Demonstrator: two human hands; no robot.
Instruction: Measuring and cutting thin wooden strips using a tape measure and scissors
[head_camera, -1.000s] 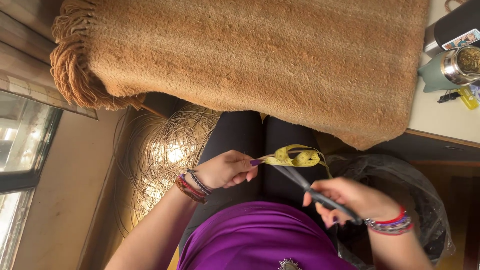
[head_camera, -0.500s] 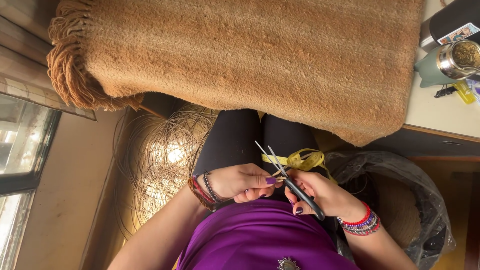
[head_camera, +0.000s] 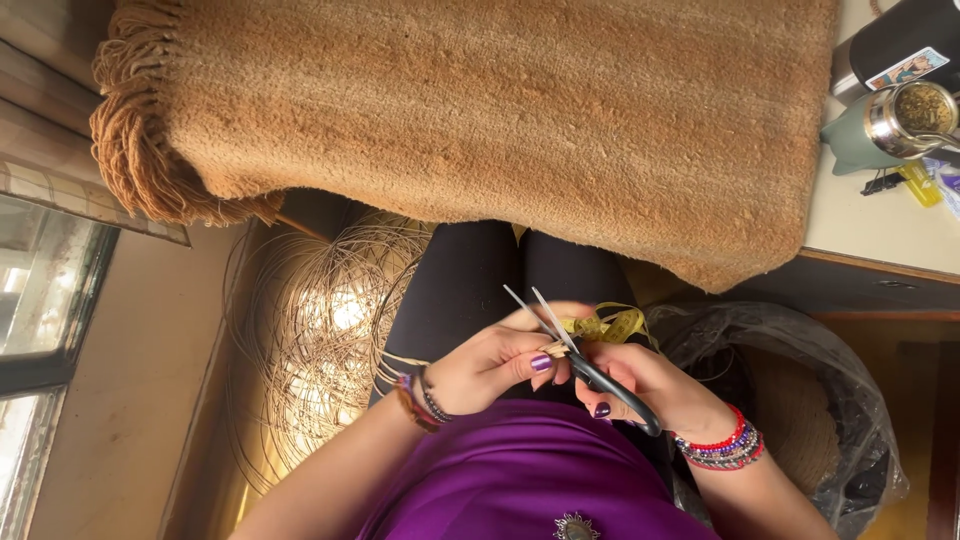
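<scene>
Both hands have drawn together over the lap since a second ago. Nearest, the right hand grips the black-handled scissors, fingers curled through the handle, blades parted and pointing away. Just beside it, the left hand pinches a yellow strip between thumb and fingertips, at the blades. Beyond lie black-clad legs, coiled wire to the left, then the tan fringed blanket.

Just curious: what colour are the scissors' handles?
Black, clearest in the head view: the scissors sit in the right hand.
</scene>
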